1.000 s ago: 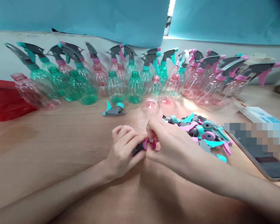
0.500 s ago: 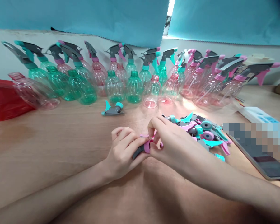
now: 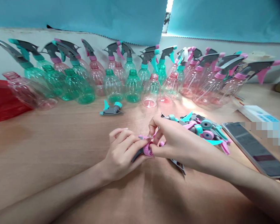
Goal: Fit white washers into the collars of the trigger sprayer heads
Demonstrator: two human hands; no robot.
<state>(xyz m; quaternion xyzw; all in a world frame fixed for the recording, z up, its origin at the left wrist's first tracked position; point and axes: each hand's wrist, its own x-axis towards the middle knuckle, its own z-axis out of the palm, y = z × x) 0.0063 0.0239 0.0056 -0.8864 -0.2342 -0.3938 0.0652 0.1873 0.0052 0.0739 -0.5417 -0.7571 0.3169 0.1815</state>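
Note:
My left hand (image 3: 122, 152) is closed around a grey spray head with a pink collar (image 3: 143, 151), holding it just above the wooden table (image 3: 60, 140). My right hand (image 3: 175, 141) pinches the pink collar end of the same spray head, fingers curled over its pink trigger. Both hands meet at the table's middle. Right behind my right hand lies a pile of loose spray heads (image 3: 200, 127) in grey, pink and teal.
Several green and pink plastic bottles (image 3: 130, 87), some with spray heads fitted, line the back wall. One teal spray head (image 3: 110, 109) lies alone. A red bag (image 3: 4, 99) sits at far left, a phone (image 3: 256, 149) and a white device (image 3: 256, 113) at right.
My right hand's fingers have shifted upward over the pink collar and trigger, and the spray head has turned slightly in my left hand. The view has tilted a little.

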